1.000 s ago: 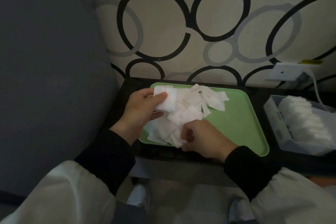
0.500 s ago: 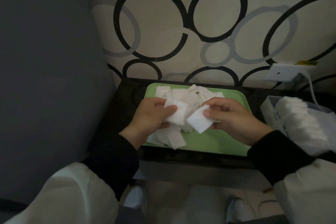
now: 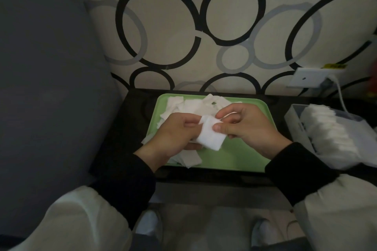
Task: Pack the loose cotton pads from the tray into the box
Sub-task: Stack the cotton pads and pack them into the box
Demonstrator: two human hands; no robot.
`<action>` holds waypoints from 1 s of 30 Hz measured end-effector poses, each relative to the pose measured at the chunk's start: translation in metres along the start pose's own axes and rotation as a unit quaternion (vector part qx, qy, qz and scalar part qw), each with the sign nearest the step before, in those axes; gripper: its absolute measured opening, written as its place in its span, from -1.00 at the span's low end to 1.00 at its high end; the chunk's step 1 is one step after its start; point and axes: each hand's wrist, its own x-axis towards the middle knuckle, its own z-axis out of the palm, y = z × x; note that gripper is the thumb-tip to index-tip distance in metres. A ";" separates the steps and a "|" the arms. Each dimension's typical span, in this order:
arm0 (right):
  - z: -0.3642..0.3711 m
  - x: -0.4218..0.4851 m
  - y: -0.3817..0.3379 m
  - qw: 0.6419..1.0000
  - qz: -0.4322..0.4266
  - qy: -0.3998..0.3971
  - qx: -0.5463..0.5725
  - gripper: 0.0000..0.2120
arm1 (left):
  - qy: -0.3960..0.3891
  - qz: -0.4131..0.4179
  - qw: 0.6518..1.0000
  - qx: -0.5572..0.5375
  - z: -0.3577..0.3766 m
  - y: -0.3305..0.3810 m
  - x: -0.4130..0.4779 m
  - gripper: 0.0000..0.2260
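Head view: above the green plastic tray [image 3: 234,157], our left hand [image 3: 175,138] and right hand [image 3: 251,126] together pinched a small stack of white square cotton pads [image 3: 210,136].

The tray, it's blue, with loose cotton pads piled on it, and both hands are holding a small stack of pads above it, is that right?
Not quite: the tray is green, not blue, as the head view shows. The rest holds: loose cotton pads lie piled on it, and the left hand and right hand hold a small stack of pads above it.
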 end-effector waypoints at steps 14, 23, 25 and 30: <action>0.025 0.025 0.012 0.988 -0.052 0.068 -0.129 -0.75 | 0.038 -0.013 0.999 -0.003 -0.015 -0.001 0.003 -0.78; 0.056 0.061 0.016 0.898 -0.154 0.101 -0.400 -0.79 | 0.272 -0.008 0.961 -0.052 -0.064 -0.009 0.024 -0.82; 0.066 0.065 0.011 0.874 -0.155 0.092 -0.452 -0.70 | 0.293 -0.006 0.954 -0.063 -0.070 -0.009 0.026 -0.79; 0.076 0.076 0.009 0.858 -0.084 0.084 -0.499 -0.57 | 0.294 -0.002 0.953 -0.079 -0.076 -0.009 0.023 -0.81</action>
